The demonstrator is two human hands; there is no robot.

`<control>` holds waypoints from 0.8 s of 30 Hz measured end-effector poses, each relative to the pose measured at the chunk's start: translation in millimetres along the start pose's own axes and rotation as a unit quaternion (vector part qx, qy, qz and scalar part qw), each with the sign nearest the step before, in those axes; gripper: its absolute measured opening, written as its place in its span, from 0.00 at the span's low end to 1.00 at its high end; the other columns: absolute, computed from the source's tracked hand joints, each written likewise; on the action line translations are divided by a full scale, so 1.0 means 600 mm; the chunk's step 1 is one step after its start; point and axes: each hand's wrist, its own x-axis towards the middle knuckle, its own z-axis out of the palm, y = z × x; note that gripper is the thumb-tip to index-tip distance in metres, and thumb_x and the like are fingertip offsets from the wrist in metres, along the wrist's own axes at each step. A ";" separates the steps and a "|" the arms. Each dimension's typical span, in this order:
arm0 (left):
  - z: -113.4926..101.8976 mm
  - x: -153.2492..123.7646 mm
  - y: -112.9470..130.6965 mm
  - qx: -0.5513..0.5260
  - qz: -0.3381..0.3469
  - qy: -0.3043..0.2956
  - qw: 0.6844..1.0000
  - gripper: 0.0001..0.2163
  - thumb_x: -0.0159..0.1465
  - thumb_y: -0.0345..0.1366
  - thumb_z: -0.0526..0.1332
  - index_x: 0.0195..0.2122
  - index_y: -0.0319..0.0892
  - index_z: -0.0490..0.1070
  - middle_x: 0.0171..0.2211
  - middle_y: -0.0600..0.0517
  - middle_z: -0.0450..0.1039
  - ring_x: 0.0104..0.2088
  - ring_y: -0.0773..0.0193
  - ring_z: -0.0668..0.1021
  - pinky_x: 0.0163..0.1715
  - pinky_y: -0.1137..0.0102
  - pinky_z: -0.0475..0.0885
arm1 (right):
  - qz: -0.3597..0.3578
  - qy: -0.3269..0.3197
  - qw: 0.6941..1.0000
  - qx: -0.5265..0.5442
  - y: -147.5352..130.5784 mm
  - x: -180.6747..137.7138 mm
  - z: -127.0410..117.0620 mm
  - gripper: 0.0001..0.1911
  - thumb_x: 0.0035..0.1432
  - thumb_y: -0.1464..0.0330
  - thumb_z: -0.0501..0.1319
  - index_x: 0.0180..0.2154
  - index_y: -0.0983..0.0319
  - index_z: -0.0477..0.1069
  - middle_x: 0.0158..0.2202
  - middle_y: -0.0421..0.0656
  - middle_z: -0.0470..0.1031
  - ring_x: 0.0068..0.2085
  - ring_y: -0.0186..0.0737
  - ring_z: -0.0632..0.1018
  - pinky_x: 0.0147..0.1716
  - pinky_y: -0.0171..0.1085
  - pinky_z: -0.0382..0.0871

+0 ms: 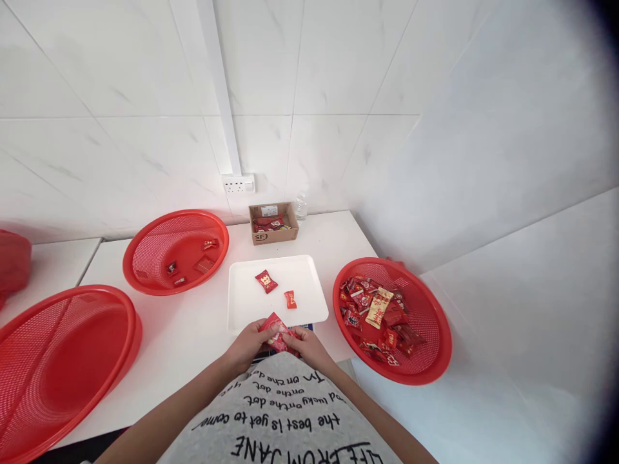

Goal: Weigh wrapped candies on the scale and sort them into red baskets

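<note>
Red packet [275, 327] is pinched snugly between left hand [245, 347] and right hand [310, 346], right by the white tray's [245, 303] near edge. Table's [178, 341] plain white, shoved against a marbled tile wall [145, 71] with a socket [236, 184], red basket [445, 348] on the right.

A small, flat packet [275, 330] in bright pinkish red is held up between the left hand [247, 345] and the right hand [309, 347], its left and right sides partly covered by fingers. Paler markings show on its middle, too small to read. It is tilted, with one pointed corner toward the far side and its near end low, close to the wearer's body. It sits just at the near edge of the white tray [242, 296]. Whether the wrapper is sealed cannot be told.
</note>
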 end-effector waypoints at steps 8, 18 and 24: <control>-0.003 -0.002 0.000 0.014 0.002 0.018 1.000 0.16 0.50 0.45 0.65 0.32 0.38 0.68 0.27 0.52 0.73 0.27 0.66 0.73 0.34 0.69 0.68 | -0.028 0.008 0.997 -0.073 0.002 0.002 -0.002 0.25 0.48 0.45 0.52 0.21 0.61 0.60 0.16 0.34 0.58 0.19 0.29 0.60 0.20 0.32 0.52; -0.012 0.005 -0.009 0.022 0.021 0.040 0.999 0.18 0.49 0.50 0.64 0.27 0.39 0.65 0.22 0.55 0.68 0.22 0.70 0.68 0.27 0.73 0.64 | -0.037 0.020 0.990 -0.136 -0.005 -0.002 0.001 0.23 0.50 0.49 0.51 0.19 0.61 0.59 0.17 0.36 0.59 0.21 0.31 0.60 0.21 0.32 0.52; -0.011 0.007 -0.013 0.052 0.055 0.056 0.996 0.17 0.50 0.49 0.63 0.25 0.39 0.63 0.21 0.58 0.65 0.21 0.71 0.67 0.26 0.74 0.63 | -0.029 0.018 0.991 -0.131 -0.003 -0.001 0.002 0.25 0.51 0.47 0.50 0.18 0.60 0.58 0.15 0.36 0.59 0.18 0.31 0.61 0.19 0.33 0.51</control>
